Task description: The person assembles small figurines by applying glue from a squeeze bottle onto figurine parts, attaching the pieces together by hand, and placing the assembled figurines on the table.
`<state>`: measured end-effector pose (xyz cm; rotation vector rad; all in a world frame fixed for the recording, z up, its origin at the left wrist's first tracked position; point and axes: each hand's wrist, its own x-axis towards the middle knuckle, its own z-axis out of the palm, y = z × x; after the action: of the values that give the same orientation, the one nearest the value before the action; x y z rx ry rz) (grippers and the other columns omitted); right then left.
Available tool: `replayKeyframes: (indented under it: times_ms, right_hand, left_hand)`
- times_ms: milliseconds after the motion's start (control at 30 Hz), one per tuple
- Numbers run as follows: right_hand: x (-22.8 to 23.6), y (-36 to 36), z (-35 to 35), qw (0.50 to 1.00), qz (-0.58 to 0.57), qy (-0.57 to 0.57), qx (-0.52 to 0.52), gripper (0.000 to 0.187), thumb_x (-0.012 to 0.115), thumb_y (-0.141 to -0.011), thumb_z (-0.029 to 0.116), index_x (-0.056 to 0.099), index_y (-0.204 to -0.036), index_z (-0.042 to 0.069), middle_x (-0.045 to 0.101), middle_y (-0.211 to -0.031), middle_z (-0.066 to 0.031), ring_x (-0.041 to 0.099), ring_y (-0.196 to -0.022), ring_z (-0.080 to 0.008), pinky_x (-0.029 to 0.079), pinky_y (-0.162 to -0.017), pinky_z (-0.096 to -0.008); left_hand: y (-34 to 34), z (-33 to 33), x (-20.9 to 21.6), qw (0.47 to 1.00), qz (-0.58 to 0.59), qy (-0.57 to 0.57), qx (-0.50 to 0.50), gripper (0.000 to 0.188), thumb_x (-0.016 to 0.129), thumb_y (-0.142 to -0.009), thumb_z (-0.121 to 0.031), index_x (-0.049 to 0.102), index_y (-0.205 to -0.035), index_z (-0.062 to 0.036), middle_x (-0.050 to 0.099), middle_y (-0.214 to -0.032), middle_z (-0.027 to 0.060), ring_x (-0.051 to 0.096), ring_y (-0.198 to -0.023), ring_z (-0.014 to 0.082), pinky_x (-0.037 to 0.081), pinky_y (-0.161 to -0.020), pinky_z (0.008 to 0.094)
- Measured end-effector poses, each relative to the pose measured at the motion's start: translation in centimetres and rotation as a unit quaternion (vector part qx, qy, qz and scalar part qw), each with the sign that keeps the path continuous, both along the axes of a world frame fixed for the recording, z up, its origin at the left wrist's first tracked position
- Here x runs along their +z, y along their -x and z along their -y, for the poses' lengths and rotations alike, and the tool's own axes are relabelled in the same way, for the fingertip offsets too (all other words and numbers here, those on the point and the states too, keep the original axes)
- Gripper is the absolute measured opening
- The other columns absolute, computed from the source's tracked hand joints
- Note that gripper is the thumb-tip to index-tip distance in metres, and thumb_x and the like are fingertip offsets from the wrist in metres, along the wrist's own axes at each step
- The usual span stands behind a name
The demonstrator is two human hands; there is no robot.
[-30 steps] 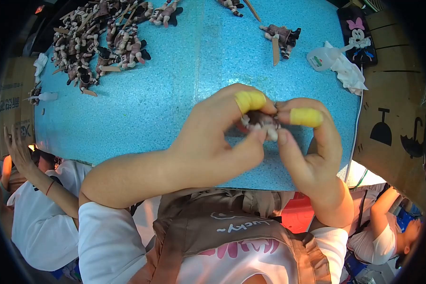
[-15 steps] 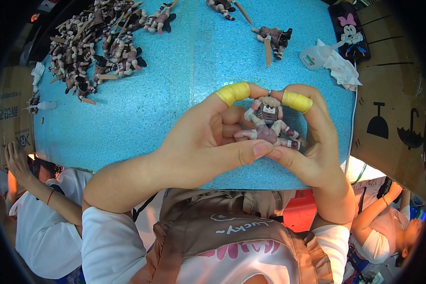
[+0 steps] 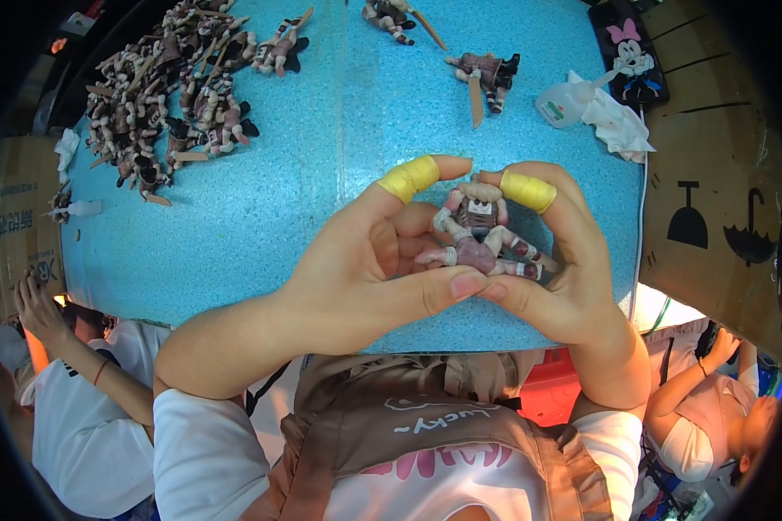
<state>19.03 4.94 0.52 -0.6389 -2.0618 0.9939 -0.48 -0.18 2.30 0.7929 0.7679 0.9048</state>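
Note:
A small painted figurine [image 3: 478, 227] in mauve, white and brown is held between my two hands just above the blue tabletop. My left hand [image 3: 374, 252] pinches it from the left, its thumb at the lower edge of the figurine and its middle fingers curled behind. From the right, my right hand [image 3: 565, 252] grips it with the thumb below, beside the left thumb. Both index fingers wear yellow tape and arch over the figurine's top; the left one is lifted off it. The fingers behind the figurine are partly hidden.
A heap of similar figurines [image 3: 148, 95] lies at the far left. Two figurines [image 3: 488, 74] with sticks attached rest farther back. A squeeze bottle [image 3: 565, 102], white tissue [image 3: 615, 123] and a dark cartoon-decorated case [image 3: 632, 56] are at right. Cardboard boxes [image 3: 712, 165] flank the table; people sit on both sides.
My index fingertips have moved apart above the figurine. The hands and figurine sit slightly farther left in view, and the whole view has shifted a little.

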Motion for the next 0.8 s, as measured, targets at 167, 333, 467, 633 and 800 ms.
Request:
replayKeyframes:
  times_ms: [167, 333, 467, 633, 800]
  right_hand:
    - [0.32, -0.01, 0.18, 0.999, 0.009, -0.03, -0.013, 0.057, 0.078, -0.061, 0.023, 0.053, -0.107, 0.0, 0.054, -0.1, -0.015, 0.053, -0.09, -0.0296, 0.042, -0.077, -0.0345]
    - [0.47, -0.05, 0.19, 0.999, 0.028, -0.032, -0.02, 0.057, 0.078, -0.062, 0.025, 0.053, -0.107, 0.0, 0.054, -0.101, -0.0144, 0.053, -0.089, -0.0292, 0.041, -0.077, -0.0345]
    - [0.72, -0.08, 0.32, 0.999, 0.032, -0.024, -0.025, 0.057, 0.077, -0.062, 0.026, 0.053, -0.107, 0.0, 0.054, -0.101, -0.0143, 0.053, -0.09, -0.029, 0.04, -0.078, -0.0343]
    - [0.56, -0.05, 0.29, 0.998, 0.028, -0.039, -0.027, 0.057, 0.077, -0.063, 0.026, 0.053, -0.108, 0.001, 0.054, -0.101, -0.0141, 0.052, -0.091, -0.029, 0.04, -0.078, -0.0345]
    - [0.73, -0.1, 0.42, 0.998, 0.034, -0.047, -0.032, 0.056, 0.076, -0.064, 0.027, 0.054, -0.108, 0.001, 0.054, -0.102, -0.0139, 0.052, -0.091, -0.0287, 0.039, -0.079, -0.0344]
  left_hand:
    - [-0.17, 0.28, -0.54, 0.999, 0.006, -0.035, 0.02, 0.065, 0.065, -0.079, -0.006, 0.028, -0.132, -0.0002, 0.047, -0.123, 0.0175, 0.052, -0.109, 0.024, 0.046, -0.09, 0.0326]
    - [-0.32, 0.34, -0.57, 0.999, -0.001, -0.046, 0.024, 0.066, 0.065, -0.079, -0.006, 0.027, -0.133, 0.0001, 0.046, -0.125, 0.0176, 0.051, -0.111, 0.0246, 0.045, -0.091, 0.033]
    - [-0.44, 0.4, -0.71, 0.998, 0.01, -0.061, 0.029, 0.065, 0.064, -0.08, -0.007, 0.026, -0.133, 0.0, 0.045, -0.125, 0.0175, 0.051, -0.111, 0.0248, 0.045, -0.091, 0.0331]
    - [-0.43, 0.41, -0.78, 0.997, 0.003, -0.078, 0.027, 0.065, 0.064, -0.08, -0.008, 0.026, -0.133, -0.0001, 0.045, -0.124, 0.0181, 0.05, -0.112, 0.0256, 0.044, -0.091, 0.0336]
    - [-0.57, 0.57, -0.9, 0.995, 0.014, -0.091, 0.03, 0.064, 0.063, -0.081, -0.008, 0.026, -0.133, -0.0001, 0.043, -0.125, 0.019, 0.048, -0.113, 0.0268, 0.044, -0.092, 0.0348]
